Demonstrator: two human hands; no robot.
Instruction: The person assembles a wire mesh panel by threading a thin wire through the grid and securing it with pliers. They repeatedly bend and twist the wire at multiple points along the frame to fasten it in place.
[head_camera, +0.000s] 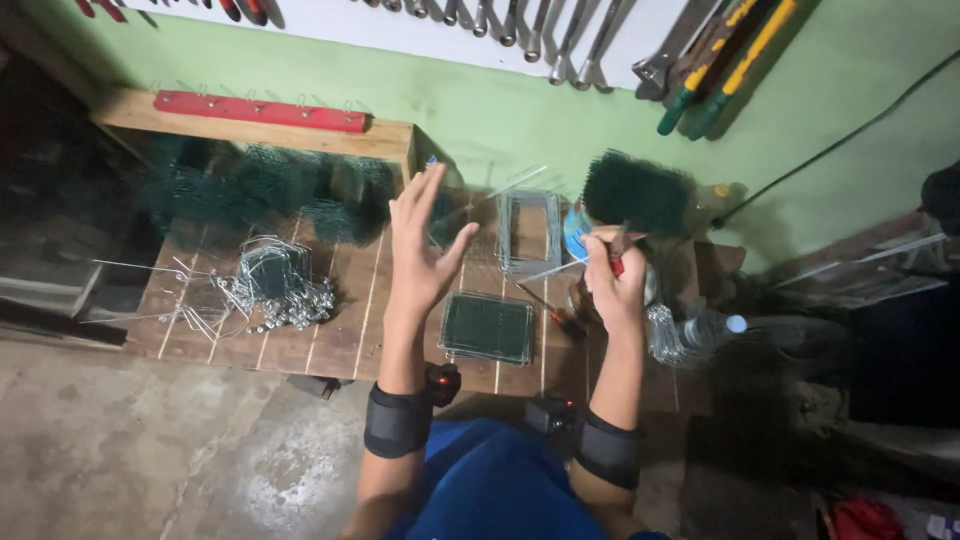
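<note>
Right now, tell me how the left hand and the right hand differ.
The left hand is open, fingers spread and pointing up, holding nothing; the right hand is closed in a grip around a red-handled tool. The left hand is raised over the bare wooden planks of the bench, beside the flat green mesh panel; the right hand sits further right, near the plastic bottle. Both forearms wear a dark wrist band.

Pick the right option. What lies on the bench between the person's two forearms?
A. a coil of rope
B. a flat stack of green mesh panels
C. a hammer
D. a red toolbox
B: a flat stack of green mesh panels lies on the bench, between the open left hand and the right hand, which grips a red-handled tool.
</note>
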